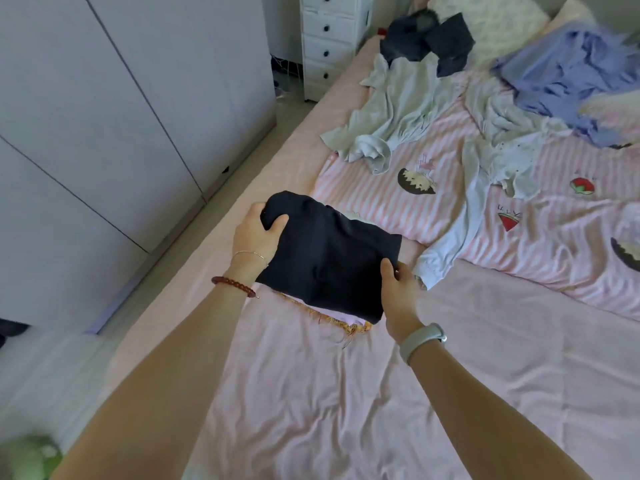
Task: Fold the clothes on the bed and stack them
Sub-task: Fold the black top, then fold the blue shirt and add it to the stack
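Note:
A folded black garment (329,258) is held between both hands over the pink bed sheet (329,393). My left hand (256,233) grips its far left corner, my right hand (398,289) pinches its near right edge. Under it peeks a folded lilac piece with an orange patterned edge (341,320). Unfolded clothes lie further up the bed: a pale grey-green top (391,109), a light blue-white shirt (485,174), a purple-blue heap (568,77) and dark garments (429,39).
A pink striped quilt (540,244) with cartoon prints covers the bed's far half. White wardrobe doors (104,116) line the left side across a narrow floor strip. A white drawer unit (329,43) stands by the bed's head.

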Motion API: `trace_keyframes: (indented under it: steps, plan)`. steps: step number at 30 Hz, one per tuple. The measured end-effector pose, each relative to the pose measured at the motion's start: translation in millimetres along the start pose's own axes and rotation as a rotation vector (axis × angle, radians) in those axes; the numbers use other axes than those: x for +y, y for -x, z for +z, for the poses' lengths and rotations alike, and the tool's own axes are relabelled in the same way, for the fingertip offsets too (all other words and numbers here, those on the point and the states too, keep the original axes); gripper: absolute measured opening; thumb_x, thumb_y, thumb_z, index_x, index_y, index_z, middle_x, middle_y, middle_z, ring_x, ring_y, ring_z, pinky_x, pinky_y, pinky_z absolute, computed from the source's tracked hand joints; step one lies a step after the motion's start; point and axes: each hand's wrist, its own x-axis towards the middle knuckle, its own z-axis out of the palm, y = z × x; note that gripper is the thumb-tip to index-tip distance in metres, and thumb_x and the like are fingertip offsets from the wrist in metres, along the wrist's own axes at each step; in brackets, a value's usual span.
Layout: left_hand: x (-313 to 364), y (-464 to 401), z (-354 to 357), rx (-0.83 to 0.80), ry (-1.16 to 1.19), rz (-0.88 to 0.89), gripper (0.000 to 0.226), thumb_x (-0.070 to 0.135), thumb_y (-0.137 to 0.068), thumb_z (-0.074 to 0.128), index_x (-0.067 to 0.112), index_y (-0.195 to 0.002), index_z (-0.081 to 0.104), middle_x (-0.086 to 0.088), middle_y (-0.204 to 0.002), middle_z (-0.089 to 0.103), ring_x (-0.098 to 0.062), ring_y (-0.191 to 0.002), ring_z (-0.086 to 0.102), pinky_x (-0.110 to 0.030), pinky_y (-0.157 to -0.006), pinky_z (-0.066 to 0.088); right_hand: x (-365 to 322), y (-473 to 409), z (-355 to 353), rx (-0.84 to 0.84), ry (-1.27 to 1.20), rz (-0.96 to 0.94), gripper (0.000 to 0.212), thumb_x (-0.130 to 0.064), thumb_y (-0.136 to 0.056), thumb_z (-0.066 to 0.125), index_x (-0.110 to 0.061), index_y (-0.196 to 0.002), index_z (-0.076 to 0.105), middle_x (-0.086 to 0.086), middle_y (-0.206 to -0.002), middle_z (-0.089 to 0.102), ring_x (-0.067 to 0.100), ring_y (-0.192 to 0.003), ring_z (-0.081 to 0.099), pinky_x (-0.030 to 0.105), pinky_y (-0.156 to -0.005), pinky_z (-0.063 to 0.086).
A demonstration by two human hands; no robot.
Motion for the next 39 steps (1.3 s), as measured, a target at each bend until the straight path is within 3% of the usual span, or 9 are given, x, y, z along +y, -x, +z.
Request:
trace_keyframes:
  steps: [4,8,13,17,21,27,31,35,39]
  plan:
    - [-24,-59,33,-0.114,-0.032,-0.013,0.038,0.027,-0.092,0.053,0.008,-0.125,0.046,-0.008,-0.113,0.057,-0.026,-0.101,0.052,-0.028,-0.079,0.036,7,-50,25,0.028,0.035,0.019,0.021,-0.025,-0.099,0.04,-0.012,-0.111,0.051,-0.011,-0.078,0.047,0.01,-0.079,0.049,0.01,-0.058,0.035]
    - [-51,-73,59,-0.21,-0.439,-0.012,0.058,0.026,-0.093,0.05,0.018,-0.144,0.024,-0.013,-0.145,0.03,-0.036,-0.127,0.036,-0.046,-0.099,0.034,32,-74,38,0.063,0.236,0.13,0.045,-0.024,-0.097,0.043,-0.008,-0.138,0.035,0.008,-0.118,0.054,0.025,-0.106,0.049,0.031,-0.089,0.041]
    - [-58,-51,84,-0.107,-0.72,0.656,0.049,0.035,-0.088,0.041,0.02,-0.135,0.045,-0.016,-0.142,0.042,-0.04,-0.127,0.04,-0.058,-0.096,0.036,53,-59,55,0.141,0.645,-0.308,0.055,-0.023,-0.092,0.036,-0.012,-0.145,0.027,0.018,-0.148,0.027,0.034,-0.136,0.025,0.042,-0.11,0.021]
    - [-81,-55,102,-0.456,-0.808,0.526,0.058,0.049,-0.087,0.03,0.024,-0.137,0.045,-0.016,-0.143,0.041,-0.044,-0.127,0.041,-0.064,-0.092,0.037,65,-65,72,-0.091,0.958,-0.312,0.058,-0.037,-0.092,0.021,-0.023,-0.148,0.019,0.015,-0.156,0.007,0.037,-0.143,0.002,0.051,-0.115,0.01]
    - [-91,-68,104,-0.557,-0.835,0.434,0.06,0.052,-0.095,0.027,0.035,-0.148,0.005,-0.006,-0.157,-0.001,-0.033,-0.143,0.002,-0.054,-0.113,0.013,60,-71,68,-0.214,1.016,-0.263,0.054,-0.035,-0.1,0.028,-0.03,-0.149,0.006,0.006,-0.157,-0.007,0.03,-0.143,-0.012,0.043,-0.117,0.0]
    - [-41,-25,70,-0.429,-0.636,0.479,0.052,0.03,-0.093,0.049,0.019,-0.142,0.035,-0.012,-0.154,0.018,-0.033,-0.143,0.008,-0.057,-0.111,0.009,33,-10,32,0.0,0.735,-0.249,0.046,-0.022,-0.098,0.038,-0.017,-0.144,0.032,0.005,-0.153,0.025,0.024,-0.144,0.01,0.037,-0.116,0.012]
    - [-36,52,58,-0.348,-0.499,0.511,0.038,0.017,-0.083,0.063,0.006,-0.119,0.061,-0.02,-0.132,0.051,-0.042,-0.124,0.044,-0.062,-0.097,0.038,55,62,-22,0.22,0.59,-0.216,0.048,-0.028,-0.089,0.033,-0.007,-0.125,0.056,0.01,-0.126,0.058,0.033,-0.127,0.045,0.043,-0.106,0.035]
    - [-35,134,64,-0.495,-0.474,0.518,0.028,0.014,-0.079,0.064,0.006,-0.106,0.064,-0.018,-0.112,0.063,-0.039,-0.101,0.06,-0.049,-0.076,0.052,98,139,-91,0.33,0.529,-0.07,0.057,-0.037,-0.083,0.029,-0.005,-0.117,0.062,0.011,-0.116,0.064,0.035,-0.116,0.054,0.044,-0.098,0.041]
    - [-7,223,94,-0.624,-0.503,0.592,0.035,0.017,-0.081,0.061,0.005,-0.114,0.059,-0.016,-0.118,0.059,-0.037,-0.112,0.053,-0.047,-0.086,0.047,134,204,-173,0.466,0.475,0.023,0.044,-0.028,-0.087,0.04,-0.004,-0.118,0.061,0.011,-0.117,0.063,0.032,-0.115,0.053,0.041,-0.098,0.04]
